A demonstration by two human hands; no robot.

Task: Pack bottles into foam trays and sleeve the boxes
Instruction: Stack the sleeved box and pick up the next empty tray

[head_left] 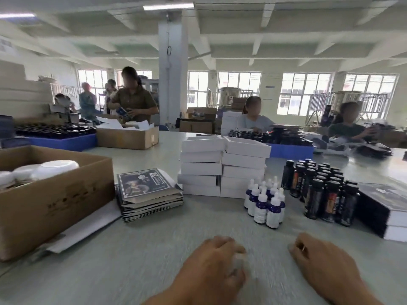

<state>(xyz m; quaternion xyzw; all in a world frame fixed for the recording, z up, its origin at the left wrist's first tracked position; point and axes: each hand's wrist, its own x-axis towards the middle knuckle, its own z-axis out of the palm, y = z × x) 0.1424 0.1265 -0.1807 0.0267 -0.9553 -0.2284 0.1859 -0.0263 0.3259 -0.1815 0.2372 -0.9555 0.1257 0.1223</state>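
Both hands lie low on the grey table [136, 267], near its front edge. The left hand [211, 263] rests palm down with fingers loosely curled and blurred; whether it holds anything cannot be told. The right hand [323, 260] also rests palm down, fingers bent under at the knuckles, with nothing visible in its grasp. Ahead of the hands, a cluster of small dropper bottles [265, 203] with white caps and blue labels stands upright. Just to their right stands a larger group of dark bottles [319, 190] with black caps. Behind the dropper bottles, two stacks of white boxes [222, 166] stand side by side, touching. Left of these stacks lies a pile of flat printed sleeves [147, 192], dark with a picture on top. At far left, an open cardboard carton [55, 201] holds white rounded items. At the right edge, sleeved boxes [387, 212] are stacked beside the dark bottles. Other people work at the far side of the table.
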